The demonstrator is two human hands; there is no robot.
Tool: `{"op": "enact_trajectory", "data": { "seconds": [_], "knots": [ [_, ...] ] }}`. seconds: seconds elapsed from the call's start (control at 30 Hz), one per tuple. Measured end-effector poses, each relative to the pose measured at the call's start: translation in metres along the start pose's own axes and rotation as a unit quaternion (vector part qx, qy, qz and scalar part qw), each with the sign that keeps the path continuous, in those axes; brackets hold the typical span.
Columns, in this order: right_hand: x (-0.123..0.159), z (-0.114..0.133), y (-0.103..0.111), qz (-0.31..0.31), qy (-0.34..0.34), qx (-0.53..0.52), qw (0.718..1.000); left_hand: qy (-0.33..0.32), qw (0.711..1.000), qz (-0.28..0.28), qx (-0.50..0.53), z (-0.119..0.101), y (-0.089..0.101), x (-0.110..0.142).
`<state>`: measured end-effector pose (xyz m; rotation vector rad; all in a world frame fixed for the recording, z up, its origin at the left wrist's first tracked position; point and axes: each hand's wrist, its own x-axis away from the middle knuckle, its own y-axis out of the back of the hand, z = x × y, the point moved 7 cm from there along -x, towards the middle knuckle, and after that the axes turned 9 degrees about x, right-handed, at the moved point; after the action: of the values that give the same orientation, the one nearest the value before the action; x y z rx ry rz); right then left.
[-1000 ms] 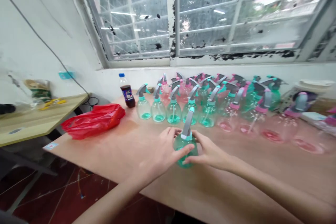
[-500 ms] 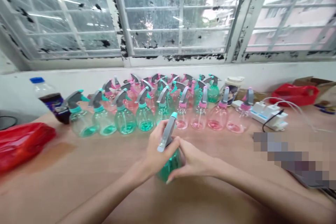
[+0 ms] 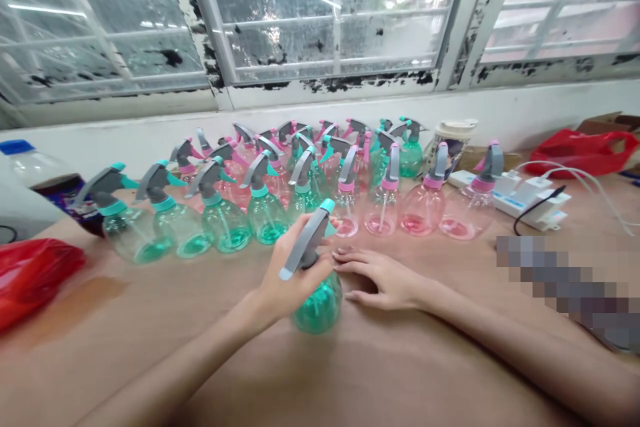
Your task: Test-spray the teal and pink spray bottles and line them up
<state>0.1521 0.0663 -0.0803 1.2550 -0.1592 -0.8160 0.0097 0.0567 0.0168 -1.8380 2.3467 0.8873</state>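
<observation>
My left hand is wrapped around the neck of a green spray bottle with a grey trigger head and turquoise nozzle. The bottle stands nearly upright on the wooden table, and its collar is hidden by my fingers. My right hand rests just right of the bottle, fingers apart and slightly curled, with nothing in it. Behind the hands runs a front row of spray bottles: green ones on the left and pink ones on the right. More green and pink bottles crowd behind them.
A cola bottle and a red plastic bag lie at the left. On the right are a paper cup, a white power strip with cables, and another red bag. A blurred-out object lies at the right edge.
My right hand has let go of the green spray bottle and moved right, its fingers opening. My left hand still grips the bottle. The camera view has shifted slightly.
</observation>
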Motion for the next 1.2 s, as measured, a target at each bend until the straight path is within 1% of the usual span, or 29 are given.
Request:
{"op": "enact_trajectory", "data": {
  "seconds": [0.1, 0.27, 0.53, 0.73, 0.83, 0.97, 1.2],
  "knots": [
    [-0.0002, 0.0010, 0.0000, -0.005, -0.017, 0.016, 1.000, 0.000, 1.000, 0.013, -0.002, 0.0002, 0.0006, -0.0003],
    [-0.0012, 0.0013, -0.0014, -0.015, -0.023, 0.038, 0.999, -0.011, 1.000, 0.011, -0.011, -0.0016, 0.0009, -0.0018],
    [0.0001, -0.0008, -0.0004, -0.042, -0.029, -0.002, 0.999, 0.006, 1.000, 0.001, -0.025, -0.0055, 0.0025, -0.0002],
    [0.0008, -0.0024, -0.0011, -0.045, -0.031, -0.012, 0.998, 0.015, 1.000, 0.015, -0.014, 0.0030, 0.0037, -0.0020],
    [0.0009, -0.0027, -0.0012, -0.045, -0.033, -0.011, 0.998, 0.006, 1.000, 0.014, -0.015, 0.0032, 0.0044, -0.0027],
    [0.0008, -0.0018, -0.0017, -0.036, -0.033, 0.002, 0.999, -0.013, 1.000, 0.015, -0.021, -0.0021, 0.0044, -0.0018],
    [-0.0001, -0.0027, 0.0009, -0.041, -0.040, -0.022, 0.998, -0.003, 1.000, 0.015, -0.022, 0.0012, 0.0033, 0.0032]
  ]
}}
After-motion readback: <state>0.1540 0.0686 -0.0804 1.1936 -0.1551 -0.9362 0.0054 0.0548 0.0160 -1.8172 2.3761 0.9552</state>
